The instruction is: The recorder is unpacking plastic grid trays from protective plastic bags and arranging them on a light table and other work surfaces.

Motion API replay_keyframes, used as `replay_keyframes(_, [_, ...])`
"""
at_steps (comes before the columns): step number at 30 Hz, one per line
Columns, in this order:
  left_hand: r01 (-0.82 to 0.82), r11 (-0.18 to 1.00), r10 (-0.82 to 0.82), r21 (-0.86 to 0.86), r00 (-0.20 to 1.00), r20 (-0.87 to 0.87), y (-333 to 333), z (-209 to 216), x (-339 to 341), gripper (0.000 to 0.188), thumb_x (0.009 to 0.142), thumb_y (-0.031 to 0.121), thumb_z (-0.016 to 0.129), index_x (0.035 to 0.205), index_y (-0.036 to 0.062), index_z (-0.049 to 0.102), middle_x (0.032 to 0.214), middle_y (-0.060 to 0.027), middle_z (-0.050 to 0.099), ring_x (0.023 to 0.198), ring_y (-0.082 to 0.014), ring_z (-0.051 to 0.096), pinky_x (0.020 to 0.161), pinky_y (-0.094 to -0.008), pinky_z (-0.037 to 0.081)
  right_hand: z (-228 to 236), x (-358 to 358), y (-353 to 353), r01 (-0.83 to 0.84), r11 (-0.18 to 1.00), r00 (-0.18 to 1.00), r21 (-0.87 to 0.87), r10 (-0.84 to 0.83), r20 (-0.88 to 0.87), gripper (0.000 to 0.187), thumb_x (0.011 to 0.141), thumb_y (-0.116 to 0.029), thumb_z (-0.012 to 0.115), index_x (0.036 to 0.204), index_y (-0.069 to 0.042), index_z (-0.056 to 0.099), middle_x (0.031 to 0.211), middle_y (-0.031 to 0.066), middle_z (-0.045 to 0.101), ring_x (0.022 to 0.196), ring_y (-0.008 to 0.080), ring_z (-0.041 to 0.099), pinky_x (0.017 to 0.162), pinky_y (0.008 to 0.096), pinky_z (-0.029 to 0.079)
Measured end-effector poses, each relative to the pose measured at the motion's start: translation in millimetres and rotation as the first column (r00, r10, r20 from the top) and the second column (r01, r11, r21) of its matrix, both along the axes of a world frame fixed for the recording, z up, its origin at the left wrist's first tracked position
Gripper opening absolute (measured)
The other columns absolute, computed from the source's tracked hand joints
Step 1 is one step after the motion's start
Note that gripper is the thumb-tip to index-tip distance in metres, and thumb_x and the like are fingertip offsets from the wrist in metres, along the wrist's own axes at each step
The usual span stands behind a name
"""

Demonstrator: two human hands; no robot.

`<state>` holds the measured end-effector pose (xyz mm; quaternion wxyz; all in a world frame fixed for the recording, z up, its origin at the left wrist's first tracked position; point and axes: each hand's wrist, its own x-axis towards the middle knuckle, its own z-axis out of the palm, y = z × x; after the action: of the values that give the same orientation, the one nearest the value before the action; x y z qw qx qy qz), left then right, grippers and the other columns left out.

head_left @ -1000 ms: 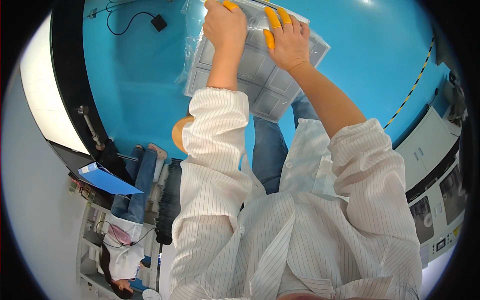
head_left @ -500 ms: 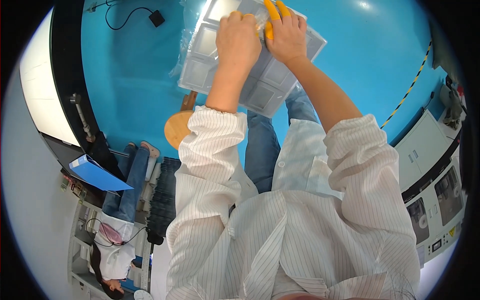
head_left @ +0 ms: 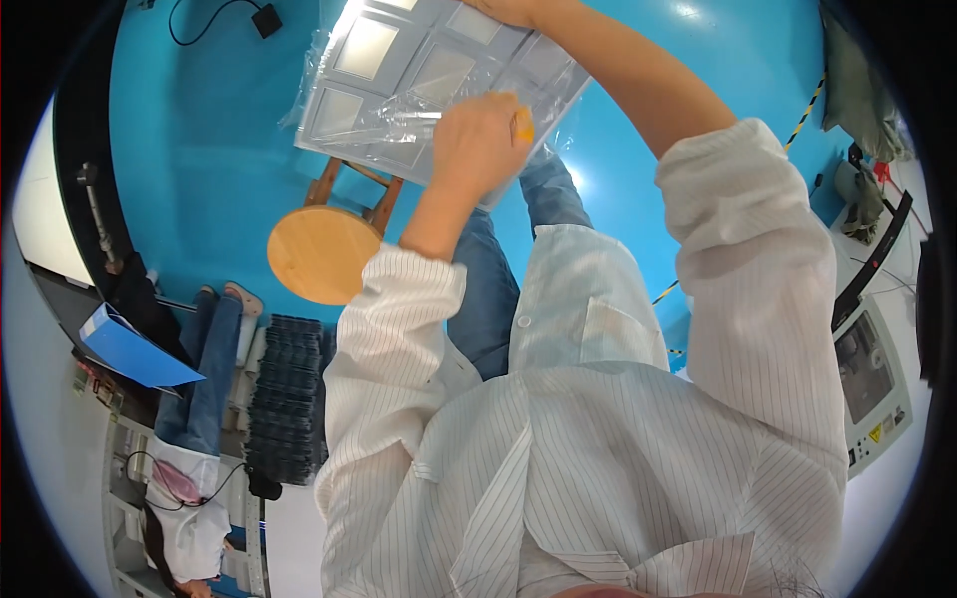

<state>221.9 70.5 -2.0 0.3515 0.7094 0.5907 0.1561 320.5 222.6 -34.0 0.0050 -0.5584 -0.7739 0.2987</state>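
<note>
A pale grey plastic tray [head_left: 414, 55] with several rectangular compartments fills the top middle, tilted, with a clear plastic bag [head_left: 399, 122] loosely around it. My left hand [head_left: 478, 145] is closed over the tray's near part, the wrinkled film of the bag gathered at its fingers. A yellow finger cot shows on one fingertip. At the upper edge, my right hand [head_left: 510, 8] lies by the tray's far side. Its fingers are cut off by the picture's edge, so its grip is hidden.
A round wooden stool [head_left: 324, 256] stands left of my legs. Farther left are a blue binder [head_left: 140, 347], a stack of dark trays [head_left: 284, 399] and a seated person [head_left: 184, 488]. A black cabled box [head_left: 266, 20] lies on the blue floor; a machine [head_left: 872, 389] stands at right.
My left hand has come down toward me and the film has spread over the tray. The right hand has gone farther away to the upper edge. The view has shifted.
</note>
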Motion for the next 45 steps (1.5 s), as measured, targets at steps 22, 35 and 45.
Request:
replay_keyframes(22, [0.159,0.863,-0.35,-0.48,0.874,-0.338,-187.0,-33.3,-249.3,0.012,0.066,0.016,0.061,0.068,0.0039,0.06,0.074,-0.0138,0.06,0.079,-0.0287,0.057,0.07,-0.0396,0.044,-25.3,-8.0,-6.9,0.065,0.979,0.994,0.191,-0.048,-0.093,0.044,0.091,-0.034,0.034,0.125,-0.006,0.038,0.106,0.0244,0.054,0.094,0.0416,0.051,0.083,0.0455,0.04])
replay_keyframes(35, [0.006,0.932,-0.051,-0.363,0.992,-0.115,-263.3,-37.6,-241.0,0.02,0.079,0.013,0.054,0.094,-0.0004,0.057,0.094,-0.0168,0.055,0.1,-0.0316,0.048,0.095,-0.0414,0.033,-5.1,68.2,-91.8,0.39,0.874,0.92,0.291,-0.381,-0.088,0.032,0.09,-0.02,0.044,0.111,0.002,0.052,0.102,0.0174,0.053,0.094,0.0281,0.05,0.083,0.0338,0.039])
replay_keyframes(45, [-0.572,0.725,0.399,-0.385,0.803,-0.442,-217.4,-99.4,-184.7,0.054,0.071,0.024,0.065,0.113,-0.0028,0.044,0.098,-0.0197,0.051,0.092,-0.0342,0.049,0.078,-0.0417,0.04,1.9,72.1,-113.8,0.401,0.89,0.905,0.219,-0.422,0.06,0.026,0.083,-0.011,0.043,0.101,0.004,0.055,0.093,0.014,0.052,0.085,0.0235,0.049,0.078,0.0313,0.039])
